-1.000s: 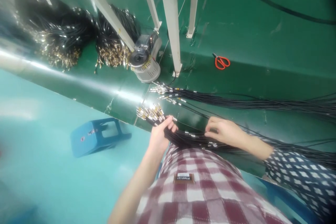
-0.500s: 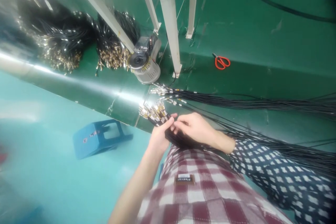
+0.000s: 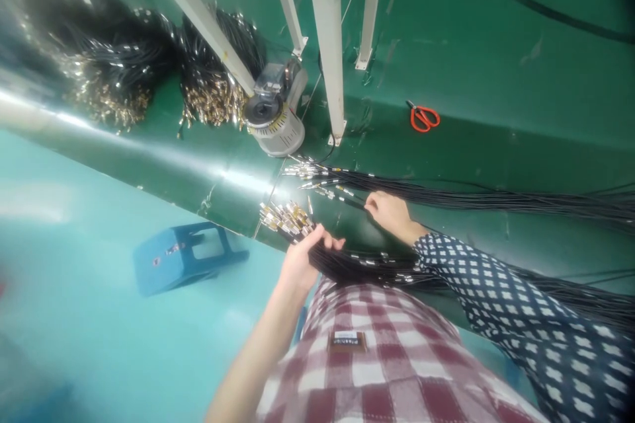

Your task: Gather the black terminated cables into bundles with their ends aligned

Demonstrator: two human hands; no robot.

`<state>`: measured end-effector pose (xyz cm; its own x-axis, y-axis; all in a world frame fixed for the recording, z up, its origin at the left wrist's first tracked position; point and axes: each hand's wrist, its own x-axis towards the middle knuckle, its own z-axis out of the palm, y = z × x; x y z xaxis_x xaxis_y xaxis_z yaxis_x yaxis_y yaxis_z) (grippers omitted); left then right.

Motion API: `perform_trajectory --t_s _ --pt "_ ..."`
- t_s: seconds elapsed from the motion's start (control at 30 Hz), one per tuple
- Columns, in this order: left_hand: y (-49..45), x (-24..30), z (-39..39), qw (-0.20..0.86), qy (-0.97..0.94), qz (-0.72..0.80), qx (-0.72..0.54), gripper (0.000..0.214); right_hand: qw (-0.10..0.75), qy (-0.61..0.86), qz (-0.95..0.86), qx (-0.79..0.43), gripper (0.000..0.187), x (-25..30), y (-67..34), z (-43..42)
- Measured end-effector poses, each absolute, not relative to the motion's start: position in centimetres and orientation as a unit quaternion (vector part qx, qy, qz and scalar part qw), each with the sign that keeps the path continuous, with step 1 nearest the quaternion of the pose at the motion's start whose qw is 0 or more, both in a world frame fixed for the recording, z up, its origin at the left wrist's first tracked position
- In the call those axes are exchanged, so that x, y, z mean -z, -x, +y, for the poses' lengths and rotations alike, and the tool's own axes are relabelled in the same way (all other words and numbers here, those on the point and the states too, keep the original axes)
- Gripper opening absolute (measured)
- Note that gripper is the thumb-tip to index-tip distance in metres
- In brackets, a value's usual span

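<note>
A thick bundle of black cables point(image 3: 342, 267) with metal connector ends lies along the table's front edge. My left hand point(image 3: 308, 252) is closed around it just behind the connectors, its fingertips stretched out past the bundle. Farther back, my right hand point(image 3: 389, 211) pinches a few thin black cables point(image 3: 354, 201) behind their metal tips. A second bundle of black cables point(image 3: 446, 193) stretches to the right behind that hand, its silver and gold ends gathered at the left.
Red-handled snips point(image 3: 423, 117) lie on the green table point(image 3: 496, 79). A round grey machine point(image 3: 275, 125) stands among white metal legs point(image 3: 327, 46). Heaps of black cables point(image 3: 213, 79) with brassy ends are at the back left. Below the table edge is a blue stool point(image 3: 188, 254).
My right hand has moved away from my left hand, back and to the right, onto the thin cables. My left hand keeps its hold on the bundle.
</note>
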<state>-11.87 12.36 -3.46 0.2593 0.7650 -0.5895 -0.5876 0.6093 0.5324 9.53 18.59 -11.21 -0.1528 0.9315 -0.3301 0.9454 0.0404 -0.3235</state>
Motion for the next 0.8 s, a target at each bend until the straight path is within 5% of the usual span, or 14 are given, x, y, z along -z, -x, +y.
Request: perform_trajectory --t_s 0.8 --pt "11.4 2.9 12.7 0.775 -0.091 0.448 -0.438 0.031 -0.019 -0.658 0.686 0.309 0.015 11.3 -8.3 18.5"
